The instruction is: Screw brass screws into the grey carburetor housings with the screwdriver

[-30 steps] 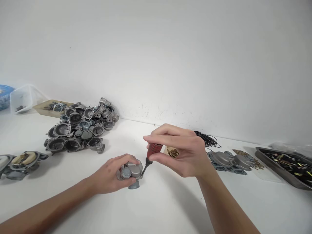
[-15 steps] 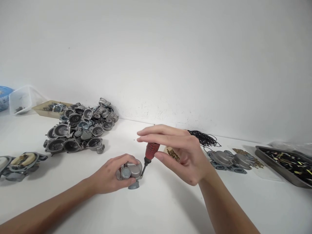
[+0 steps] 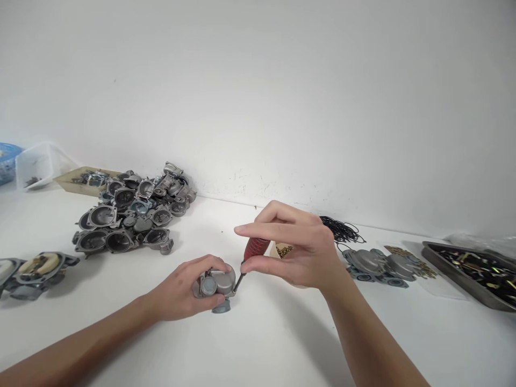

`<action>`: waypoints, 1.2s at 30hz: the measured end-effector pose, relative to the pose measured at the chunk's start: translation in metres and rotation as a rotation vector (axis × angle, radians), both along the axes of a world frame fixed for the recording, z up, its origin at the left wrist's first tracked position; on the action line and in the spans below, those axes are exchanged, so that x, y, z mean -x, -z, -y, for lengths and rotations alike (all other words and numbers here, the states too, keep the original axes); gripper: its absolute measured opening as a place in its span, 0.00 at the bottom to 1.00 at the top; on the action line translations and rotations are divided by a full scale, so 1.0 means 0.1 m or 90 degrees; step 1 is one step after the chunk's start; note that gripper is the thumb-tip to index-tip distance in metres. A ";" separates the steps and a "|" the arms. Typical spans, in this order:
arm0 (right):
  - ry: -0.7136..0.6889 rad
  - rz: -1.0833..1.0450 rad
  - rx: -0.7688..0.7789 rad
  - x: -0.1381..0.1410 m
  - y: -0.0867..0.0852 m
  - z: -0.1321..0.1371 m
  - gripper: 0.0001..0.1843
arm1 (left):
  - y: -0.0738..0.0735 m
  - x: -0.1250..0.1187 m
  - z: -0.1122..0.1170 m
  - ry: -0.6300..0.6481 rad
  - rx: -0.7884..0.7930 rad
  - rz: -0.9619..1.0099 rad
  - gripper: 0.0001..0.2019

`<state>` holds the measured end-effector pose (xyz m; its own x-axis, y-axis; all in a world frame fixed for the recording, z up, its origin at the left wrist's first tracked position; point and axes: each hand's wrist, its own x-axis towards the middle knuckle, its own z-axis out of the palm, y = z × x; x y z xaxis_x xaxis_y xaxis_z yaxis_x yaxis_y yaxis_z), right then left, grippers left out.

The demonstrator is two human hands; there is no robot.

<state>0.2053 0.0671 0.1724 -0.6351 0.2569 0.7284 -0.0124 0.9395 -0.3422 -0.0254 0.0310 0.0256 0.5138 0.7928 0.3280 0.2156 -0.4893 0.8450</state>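
A grey metal carburetor (image 3: pixel 224 281) rests on the white table, and my left hand (image 3: pixel 186 287) is closed around its left side. My right hand (image 3: pixel 296 250) grips the red handle of a screwdriver (image 3: pixel 257 249) between thumb and fingers. The screwdriver leans to the right, its tip at the lower right corner of the carburetor's round cover. A screw head under the tip is too small to make out. Behind my right hand, partly hidden, stands a small box of brass-coloured screws (image 3: pixel 284 250).
A heap of grey carburetor bowls (image 3: pixel 121 215) lies at left, near a yellowish tray (image 3: pixel 76 184) and a white bin (image 3: pixel 40 166). Two carburetors with pale floats (image 3: pixel 38 269) sit far left. At right are black rubber rings (image 3: pixel 341 230), assembled carburetors (image 3: pixel 379 263) and a metal tray (image 3: pixel 463 282).
My right hand's fingers have closed in on the handle, where they were stretched out before. The screwdriver now tilts further to the right. My left hand and the carburetor stay put.
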 end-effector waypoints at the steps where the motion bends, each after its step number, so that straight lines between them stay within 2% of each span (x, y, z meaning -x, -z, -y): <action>1: -0.001 0.010 -0.002 0.00 0.00 0.00 0.20 | 0.00 0.00 0.00 -0.002 0.001 0.002 0.14; 5: -0.044 0.030 0.019 0.00 -0.01 0.01 0.24 | -0.01 0.00 0.01 -0.012 0.005 -0.004 0.13; 9: 0.013 0.005 -0.020 0.00 -0.01 0.01 0.21 | 0.00 0.00 0.00 -0.006 0.010 -0.009 0.14; 14: -0.045 0.026 0.008 0.00 -0.01 0.01 0.25 | 0.01 0.01 0.00 -0.006 -0.009 -0.009 0.14; 19: 0.063 0.025 -0.043 -0.01 -0.03 0.02 0.20 | 0.02 0.01 0.00 -0.015 -0.011 -0.018 0.14; 24: 0.001 0.067 -0.001 -0.03 -0.04 0.03 0.24 | 0.04 0.01 -0.01 -0.007 -0.012 -0.011 0.15; 27: 0.045 0.050 -0.047 -0.03 -0.03 0.02 0.20 | 0.04 0.01 -0.01 -0.009 -0.014 -0.017 0.15; 30: 0.093 0.057 -0.117 -0.02 -0.02 0.03 0.21 | 0.04 0.01 -0.01 -0.012 -0.015 -0.016 0.15; 34: 0.021 0.056 -0.058 -0.02 -0.01 0.05 0.24 | 0.04 0.01 -0.01 -0.002 -0.012 -0.008 0.15; 36: 0.046 0.040 -0.067 -0.02 0.00 0.04 0.21 | 0.04 0.01 -0.01 -0.007 -0.013 -0.011 0.15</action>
<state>0.2074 0.0628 0.1728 -0.6627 0.2282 0.7133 0.0749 0.9679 -0.2400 -0.0268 0.0317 0.0220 0.5103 0.7919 0.3354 0.2359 -0.5039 0.8309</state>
